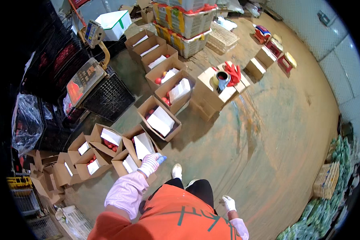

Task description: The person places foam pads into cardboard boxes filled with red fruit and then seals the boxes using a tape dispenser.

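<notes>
My left hand (pixel 151 163), in a striped glove with blue fingertips, is over the near edge of a row of open cardboard boxes. Its fingers are curled, and their undersides are hidden. In the picture it overlaps a cardboard box (pixel 129 163) with a white paper sheet (pixel 143 145) in the box behind; whether it touches either, I cannot tell. Low at my right side hangs my right hand (pixel 228 204) in a white glove, loosely bent, with nothing seen in it. Ahead stands another open box (pixel 175 132) with round red fruit under a white sheet (pixel 160 120).
A platform scale (pixel 87 81) stands by a black crate (pixel 108 93) at left. A tape dispenser (pixel 222 79) and red gloves (pixel 234 73) lie on stacked cartons (pixel 207 90). Taped plastic crates (pixel 186 27) rise behind. Green bagged goods (pixel 315 213) line the right wall.
</notes>
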Motion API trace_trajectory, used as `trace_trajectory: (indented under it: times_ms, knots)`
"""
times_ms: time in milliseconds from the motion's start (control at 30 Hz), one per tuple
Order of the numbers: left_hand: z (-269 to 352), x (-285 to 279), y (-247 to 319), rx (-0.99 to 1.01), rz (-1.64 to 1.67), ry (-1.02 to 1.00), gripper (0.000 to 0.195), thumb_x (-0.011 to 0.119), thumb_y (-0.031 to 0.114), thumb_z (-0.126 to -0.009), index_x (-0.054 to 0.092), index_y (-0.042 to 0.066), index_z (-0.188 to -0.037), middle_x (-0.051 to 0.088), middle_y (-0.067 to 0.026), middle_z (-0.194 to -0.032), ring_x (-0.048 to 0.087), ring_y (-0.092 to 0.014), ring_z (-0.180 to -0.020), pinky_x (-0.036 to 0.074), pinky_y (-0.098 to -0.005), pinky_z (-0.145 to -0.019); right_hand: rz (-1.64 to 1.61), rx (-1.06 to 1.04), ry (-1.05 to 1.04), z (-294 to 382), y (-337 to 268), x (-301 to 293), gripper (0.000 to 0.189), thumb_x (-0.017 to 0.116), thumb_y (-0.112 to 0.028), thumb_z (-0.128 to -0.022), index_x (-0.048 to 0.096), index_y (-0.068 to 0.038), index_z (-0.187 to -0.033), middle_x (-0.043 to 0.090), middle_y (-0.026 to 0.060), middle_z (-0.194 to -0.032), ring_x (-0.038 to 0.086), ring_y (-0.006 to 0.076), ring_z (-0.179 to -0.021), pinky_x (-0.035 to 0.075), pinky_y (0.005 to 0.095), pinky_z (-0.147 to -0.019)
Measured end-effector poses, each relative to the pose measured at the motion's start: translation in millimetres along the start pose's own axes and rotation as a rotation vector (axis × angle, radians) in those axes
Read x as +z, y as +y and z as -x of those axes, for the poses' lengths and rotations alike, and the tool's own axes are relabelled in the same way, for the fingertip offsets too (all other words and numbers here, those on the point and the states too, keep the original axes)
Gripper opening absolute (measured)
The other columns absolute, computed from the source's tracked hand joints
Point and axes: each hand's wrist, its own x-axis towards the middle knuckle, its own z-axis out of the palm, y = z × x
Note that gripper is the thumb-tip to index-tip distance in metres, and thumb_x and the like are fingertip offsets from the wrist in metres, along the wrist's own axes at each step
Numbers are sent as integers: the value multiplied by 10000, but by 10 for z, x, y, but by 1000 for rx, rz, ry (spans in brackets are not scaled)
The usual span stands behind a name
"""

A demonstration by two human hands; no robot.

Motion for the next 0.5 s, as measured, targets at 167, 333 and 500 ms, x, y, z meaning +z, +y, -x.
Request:
trace_trajectory:
  times_ms: [167,333,500]
  knots:
    - [-399,-27,207,-163,-266,-154,325,542,377,-833,628,65,-805,594,-175,-694,557,-351,-624,443,-407,-602,61,50,-54,-473,-778,-13,278,566,-166,-822,588,19,-1028,646,85,-816,603,153,-667,439,262,-576]
    - [-469,240,-2,-290,7,145,201,524,6,-742,609,65,-915,625,-145,-844,599,-307,-806,474,-372,-719,337,-30,-161,-1243,-1820,-114,234,559,-172,-824,604,43,-903,634,96,-726,580,150,-610,441,270,-542]
    - [-395,482,-99,-466,125,449,222,585,24,-722,593,31,-943,626,-144,-880,614,-274,-801,484,-342,-742,533,-61,-280,-1877,-3049,156,242,523,-225,-853,575,12,-846,635,124,-717,597,202,-571,454,299,-516]
